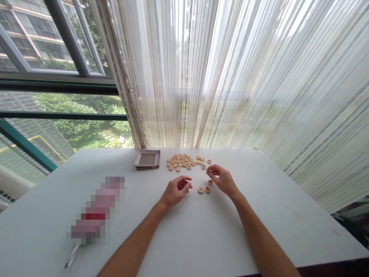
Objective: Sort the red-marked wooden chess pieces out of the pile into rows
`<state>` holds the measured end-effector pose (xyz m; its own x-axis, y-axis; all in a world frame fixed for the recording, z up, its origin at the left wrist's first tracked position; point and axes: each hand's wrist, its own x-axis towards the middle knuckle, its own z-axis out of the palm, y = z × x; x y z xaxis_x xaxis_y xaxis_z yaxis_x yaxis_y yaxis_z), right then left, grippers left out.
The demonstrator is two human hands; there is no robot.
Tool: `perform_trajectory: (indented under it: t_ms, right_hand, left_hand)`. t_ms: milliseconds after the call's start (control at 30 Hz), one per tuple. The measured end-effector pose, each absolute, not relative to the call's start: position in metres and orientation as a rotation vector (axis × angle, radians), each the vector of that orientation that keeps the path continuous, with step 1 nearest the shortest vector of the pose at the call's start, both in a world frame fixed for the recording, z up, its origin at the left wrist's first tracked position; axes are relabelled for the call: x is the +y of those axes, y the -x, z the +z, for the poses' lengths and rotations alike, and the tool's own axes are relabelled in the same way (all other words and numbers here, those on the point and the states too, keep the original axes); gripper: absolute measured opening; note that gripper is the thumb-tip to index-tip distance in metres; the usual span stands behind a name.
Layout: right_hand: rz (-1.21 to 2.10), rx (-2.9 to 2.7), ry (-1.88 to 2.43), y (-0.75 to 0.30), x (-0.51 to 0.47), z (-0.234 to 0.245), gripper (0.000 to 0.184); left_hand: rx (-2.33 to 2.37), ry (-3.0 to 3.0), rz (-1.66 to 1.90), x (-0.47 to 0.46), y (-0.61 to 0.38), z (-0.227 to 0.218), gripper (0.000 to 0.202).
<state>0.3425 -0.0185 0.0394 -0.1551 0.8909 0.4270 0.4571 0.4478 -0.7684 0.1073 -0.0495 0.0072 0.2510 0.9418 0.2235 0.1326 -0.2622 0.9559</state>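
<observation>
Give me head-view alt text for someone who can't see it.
A person's left hand and right hand are over a white table, with three marked round pieces near the right hand. Beyond lie more round pieces beside a shallow box; a striped curtain hangs behind.

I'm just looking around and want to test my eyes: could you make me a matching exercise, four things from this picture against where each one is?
Things:
1. Curtain
2. Shallow box
3. Left hand
4. Right hand

Places:
A. Just left of the three nearest discs, fingers curled
B. Hanging behind the white table
C. At the right of the three nearest discs
D. Left of the large disc cluster

Pairs: 1-B, 2-D, 3-A, 4-C
</observation>
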Motion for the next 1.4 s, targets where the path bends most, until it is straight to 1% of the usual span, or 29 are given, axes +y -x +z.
perform_trajectory:
  t_ms: [233, 400, 633, 1200, 1300, 1400]
  right_hand:
    - [0.627, -1.826, 1.293, -0.338, -0.016, 0.030, 0.017]
    - [0.573, -1.897, 1.363, -0.334, -0.014, 0.022, 0.017]
    - [0.535, -1.891, 1.391, -0.335, -0.009, 0.014, 0.020]
    - [0.399, -1.887, 1.432, -0.333, -0.010, 0.014, 0.014]
    - [0.386, -1.893, 1.428, -0.335, -0.010, 0.015, 0.017]
    - [0.361, -1.868, 1.440, -0.341, -0.010, 0.018, 0.025]
  left_hand:
    - [1.021, -1.625, 1.120, -0.052, -0.108, 0.010, 0.031]
    - [1.016, -1.628, 1.114, -0.052, -0.108, 0.011, 0.031]
    - [1.021, -1.629, 1.108, -0.050, -0.108, 0.007, 0.030]
    - [1.031, -1.632, 1.081, -0.049, -0.107, 0.005, 0.031]
    - [1.027, -1.630, 1.078, -0.048, -0.107, 0.004, 0.031]
    - [1.030, -1.638, 1.077, -0.048, -0.106, 0.002, 0.030]
